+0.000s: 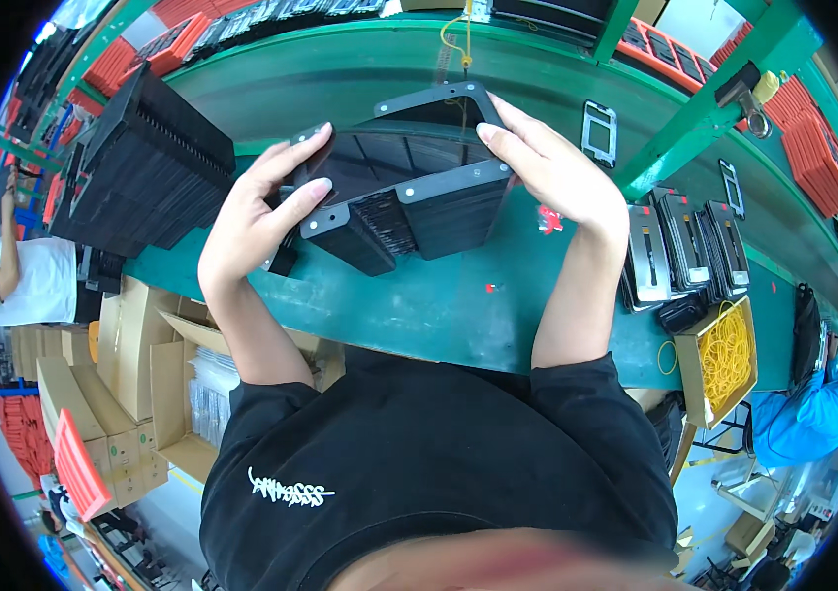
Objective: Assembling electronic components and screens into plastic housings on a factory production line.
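Note:
A black tray (pixel 394 155) with a glossy dark middle sits slightly tilted on top of a stack of black trays (pixel 453 222) on the green bench. My left hand (pixel 250 212) grips the tray's left end, thumb and index finger pinching its edge. At the far right corner, my right hand (pixel 559 172) has its thumb on top and its other fingers curled behind the rim. Small pale round dots mark the stack's corners. What lies under the upper tray is partly hidden.
A tall stack of black trays (pixel 148 163) stands left. Grey-and-black frames (pixel 647 256) lie in piles at right, beside a box of yellow bands (pixel 724 360). Cardboard boxes (pixel 138 335) are at lower left. A green post (pixel 695 123) rises at right. Two other people work nearby.

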The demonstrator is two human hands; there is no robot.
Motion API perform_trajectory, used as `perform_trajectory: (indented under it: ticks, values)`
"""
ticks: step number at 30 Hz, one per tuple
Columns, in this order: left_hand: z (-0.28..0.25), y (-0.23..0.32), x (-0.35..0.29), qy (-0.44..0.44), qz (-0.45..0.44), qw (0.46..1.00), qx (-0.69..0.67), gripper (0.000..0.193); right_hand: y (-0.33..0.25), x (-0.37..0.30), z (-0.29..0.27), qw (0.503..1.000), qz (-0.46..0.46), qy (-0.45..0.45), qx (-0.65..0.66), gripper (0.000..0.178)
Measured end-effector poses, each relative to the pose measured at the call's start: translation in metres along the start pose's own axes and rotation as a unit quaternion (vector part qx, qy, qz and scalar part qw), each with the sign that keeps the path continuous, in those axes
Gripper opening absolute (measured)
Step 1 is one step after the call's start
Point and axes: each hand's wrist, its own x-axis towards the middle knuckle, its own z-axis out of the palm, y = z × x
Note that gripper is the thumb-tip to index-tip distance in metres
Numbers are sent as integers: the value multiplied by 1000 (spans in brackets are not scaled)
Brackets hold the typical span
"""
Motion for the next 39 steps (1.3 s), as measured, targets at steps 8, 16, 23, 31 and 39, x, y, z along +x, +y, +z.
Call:
perform_trajectory:
  ticks: [8,16,23,31,39]
  values:
    - [11,-13,-2,38,25,998,-54,49,50,57,18,978,-66,144,135,54]
    - [63,-31,0,201,61,930,-303,49,14,35,9,960,-178,162,144,30]
    - [50,-31,7,183,127,951,-212,46,-41,-12,23,872,-346,48,344,15]
    - [38,-46,2,135,172,974,-66,38,-52,1,63,893,-402,50,194,27]
    - [41,-45,1,124,148,975,-112,39,-59,-3,73,882,-439,55,162,33]
